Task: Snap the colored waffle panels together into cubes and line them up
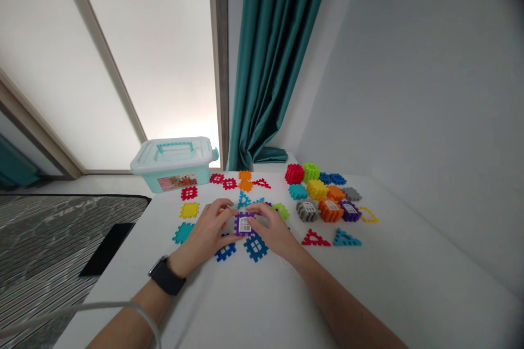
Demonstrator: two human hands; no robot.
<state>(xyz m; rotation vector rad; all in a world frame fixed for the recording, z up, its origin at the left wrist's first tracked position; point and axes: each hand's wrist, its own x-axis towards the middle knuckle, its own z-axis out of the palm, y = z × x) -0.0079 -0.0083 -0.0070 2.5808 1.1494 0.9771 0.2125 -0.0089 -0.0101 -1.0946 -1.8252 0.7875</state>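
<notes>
A purple square window tile with toothed edges is between my two hands at the middle of the table. My left hand, with a dark watch at the wrist, curls round its left side, the thumb along the lower edge. From the right, my right hand grips it, with fingers at the top and side. Just below lie a dark blue window tile and a blue window tile. A bright green piece lies behind my right hand. An orange piece behind my left fingers is mostly hidden.
A lidded teal box stands at the back left. Stacks of coloured tiles, such as yellow and orange, sit at the right. Red and blue triangles lie before them. A pale cable crosses the lower left.
</notes>
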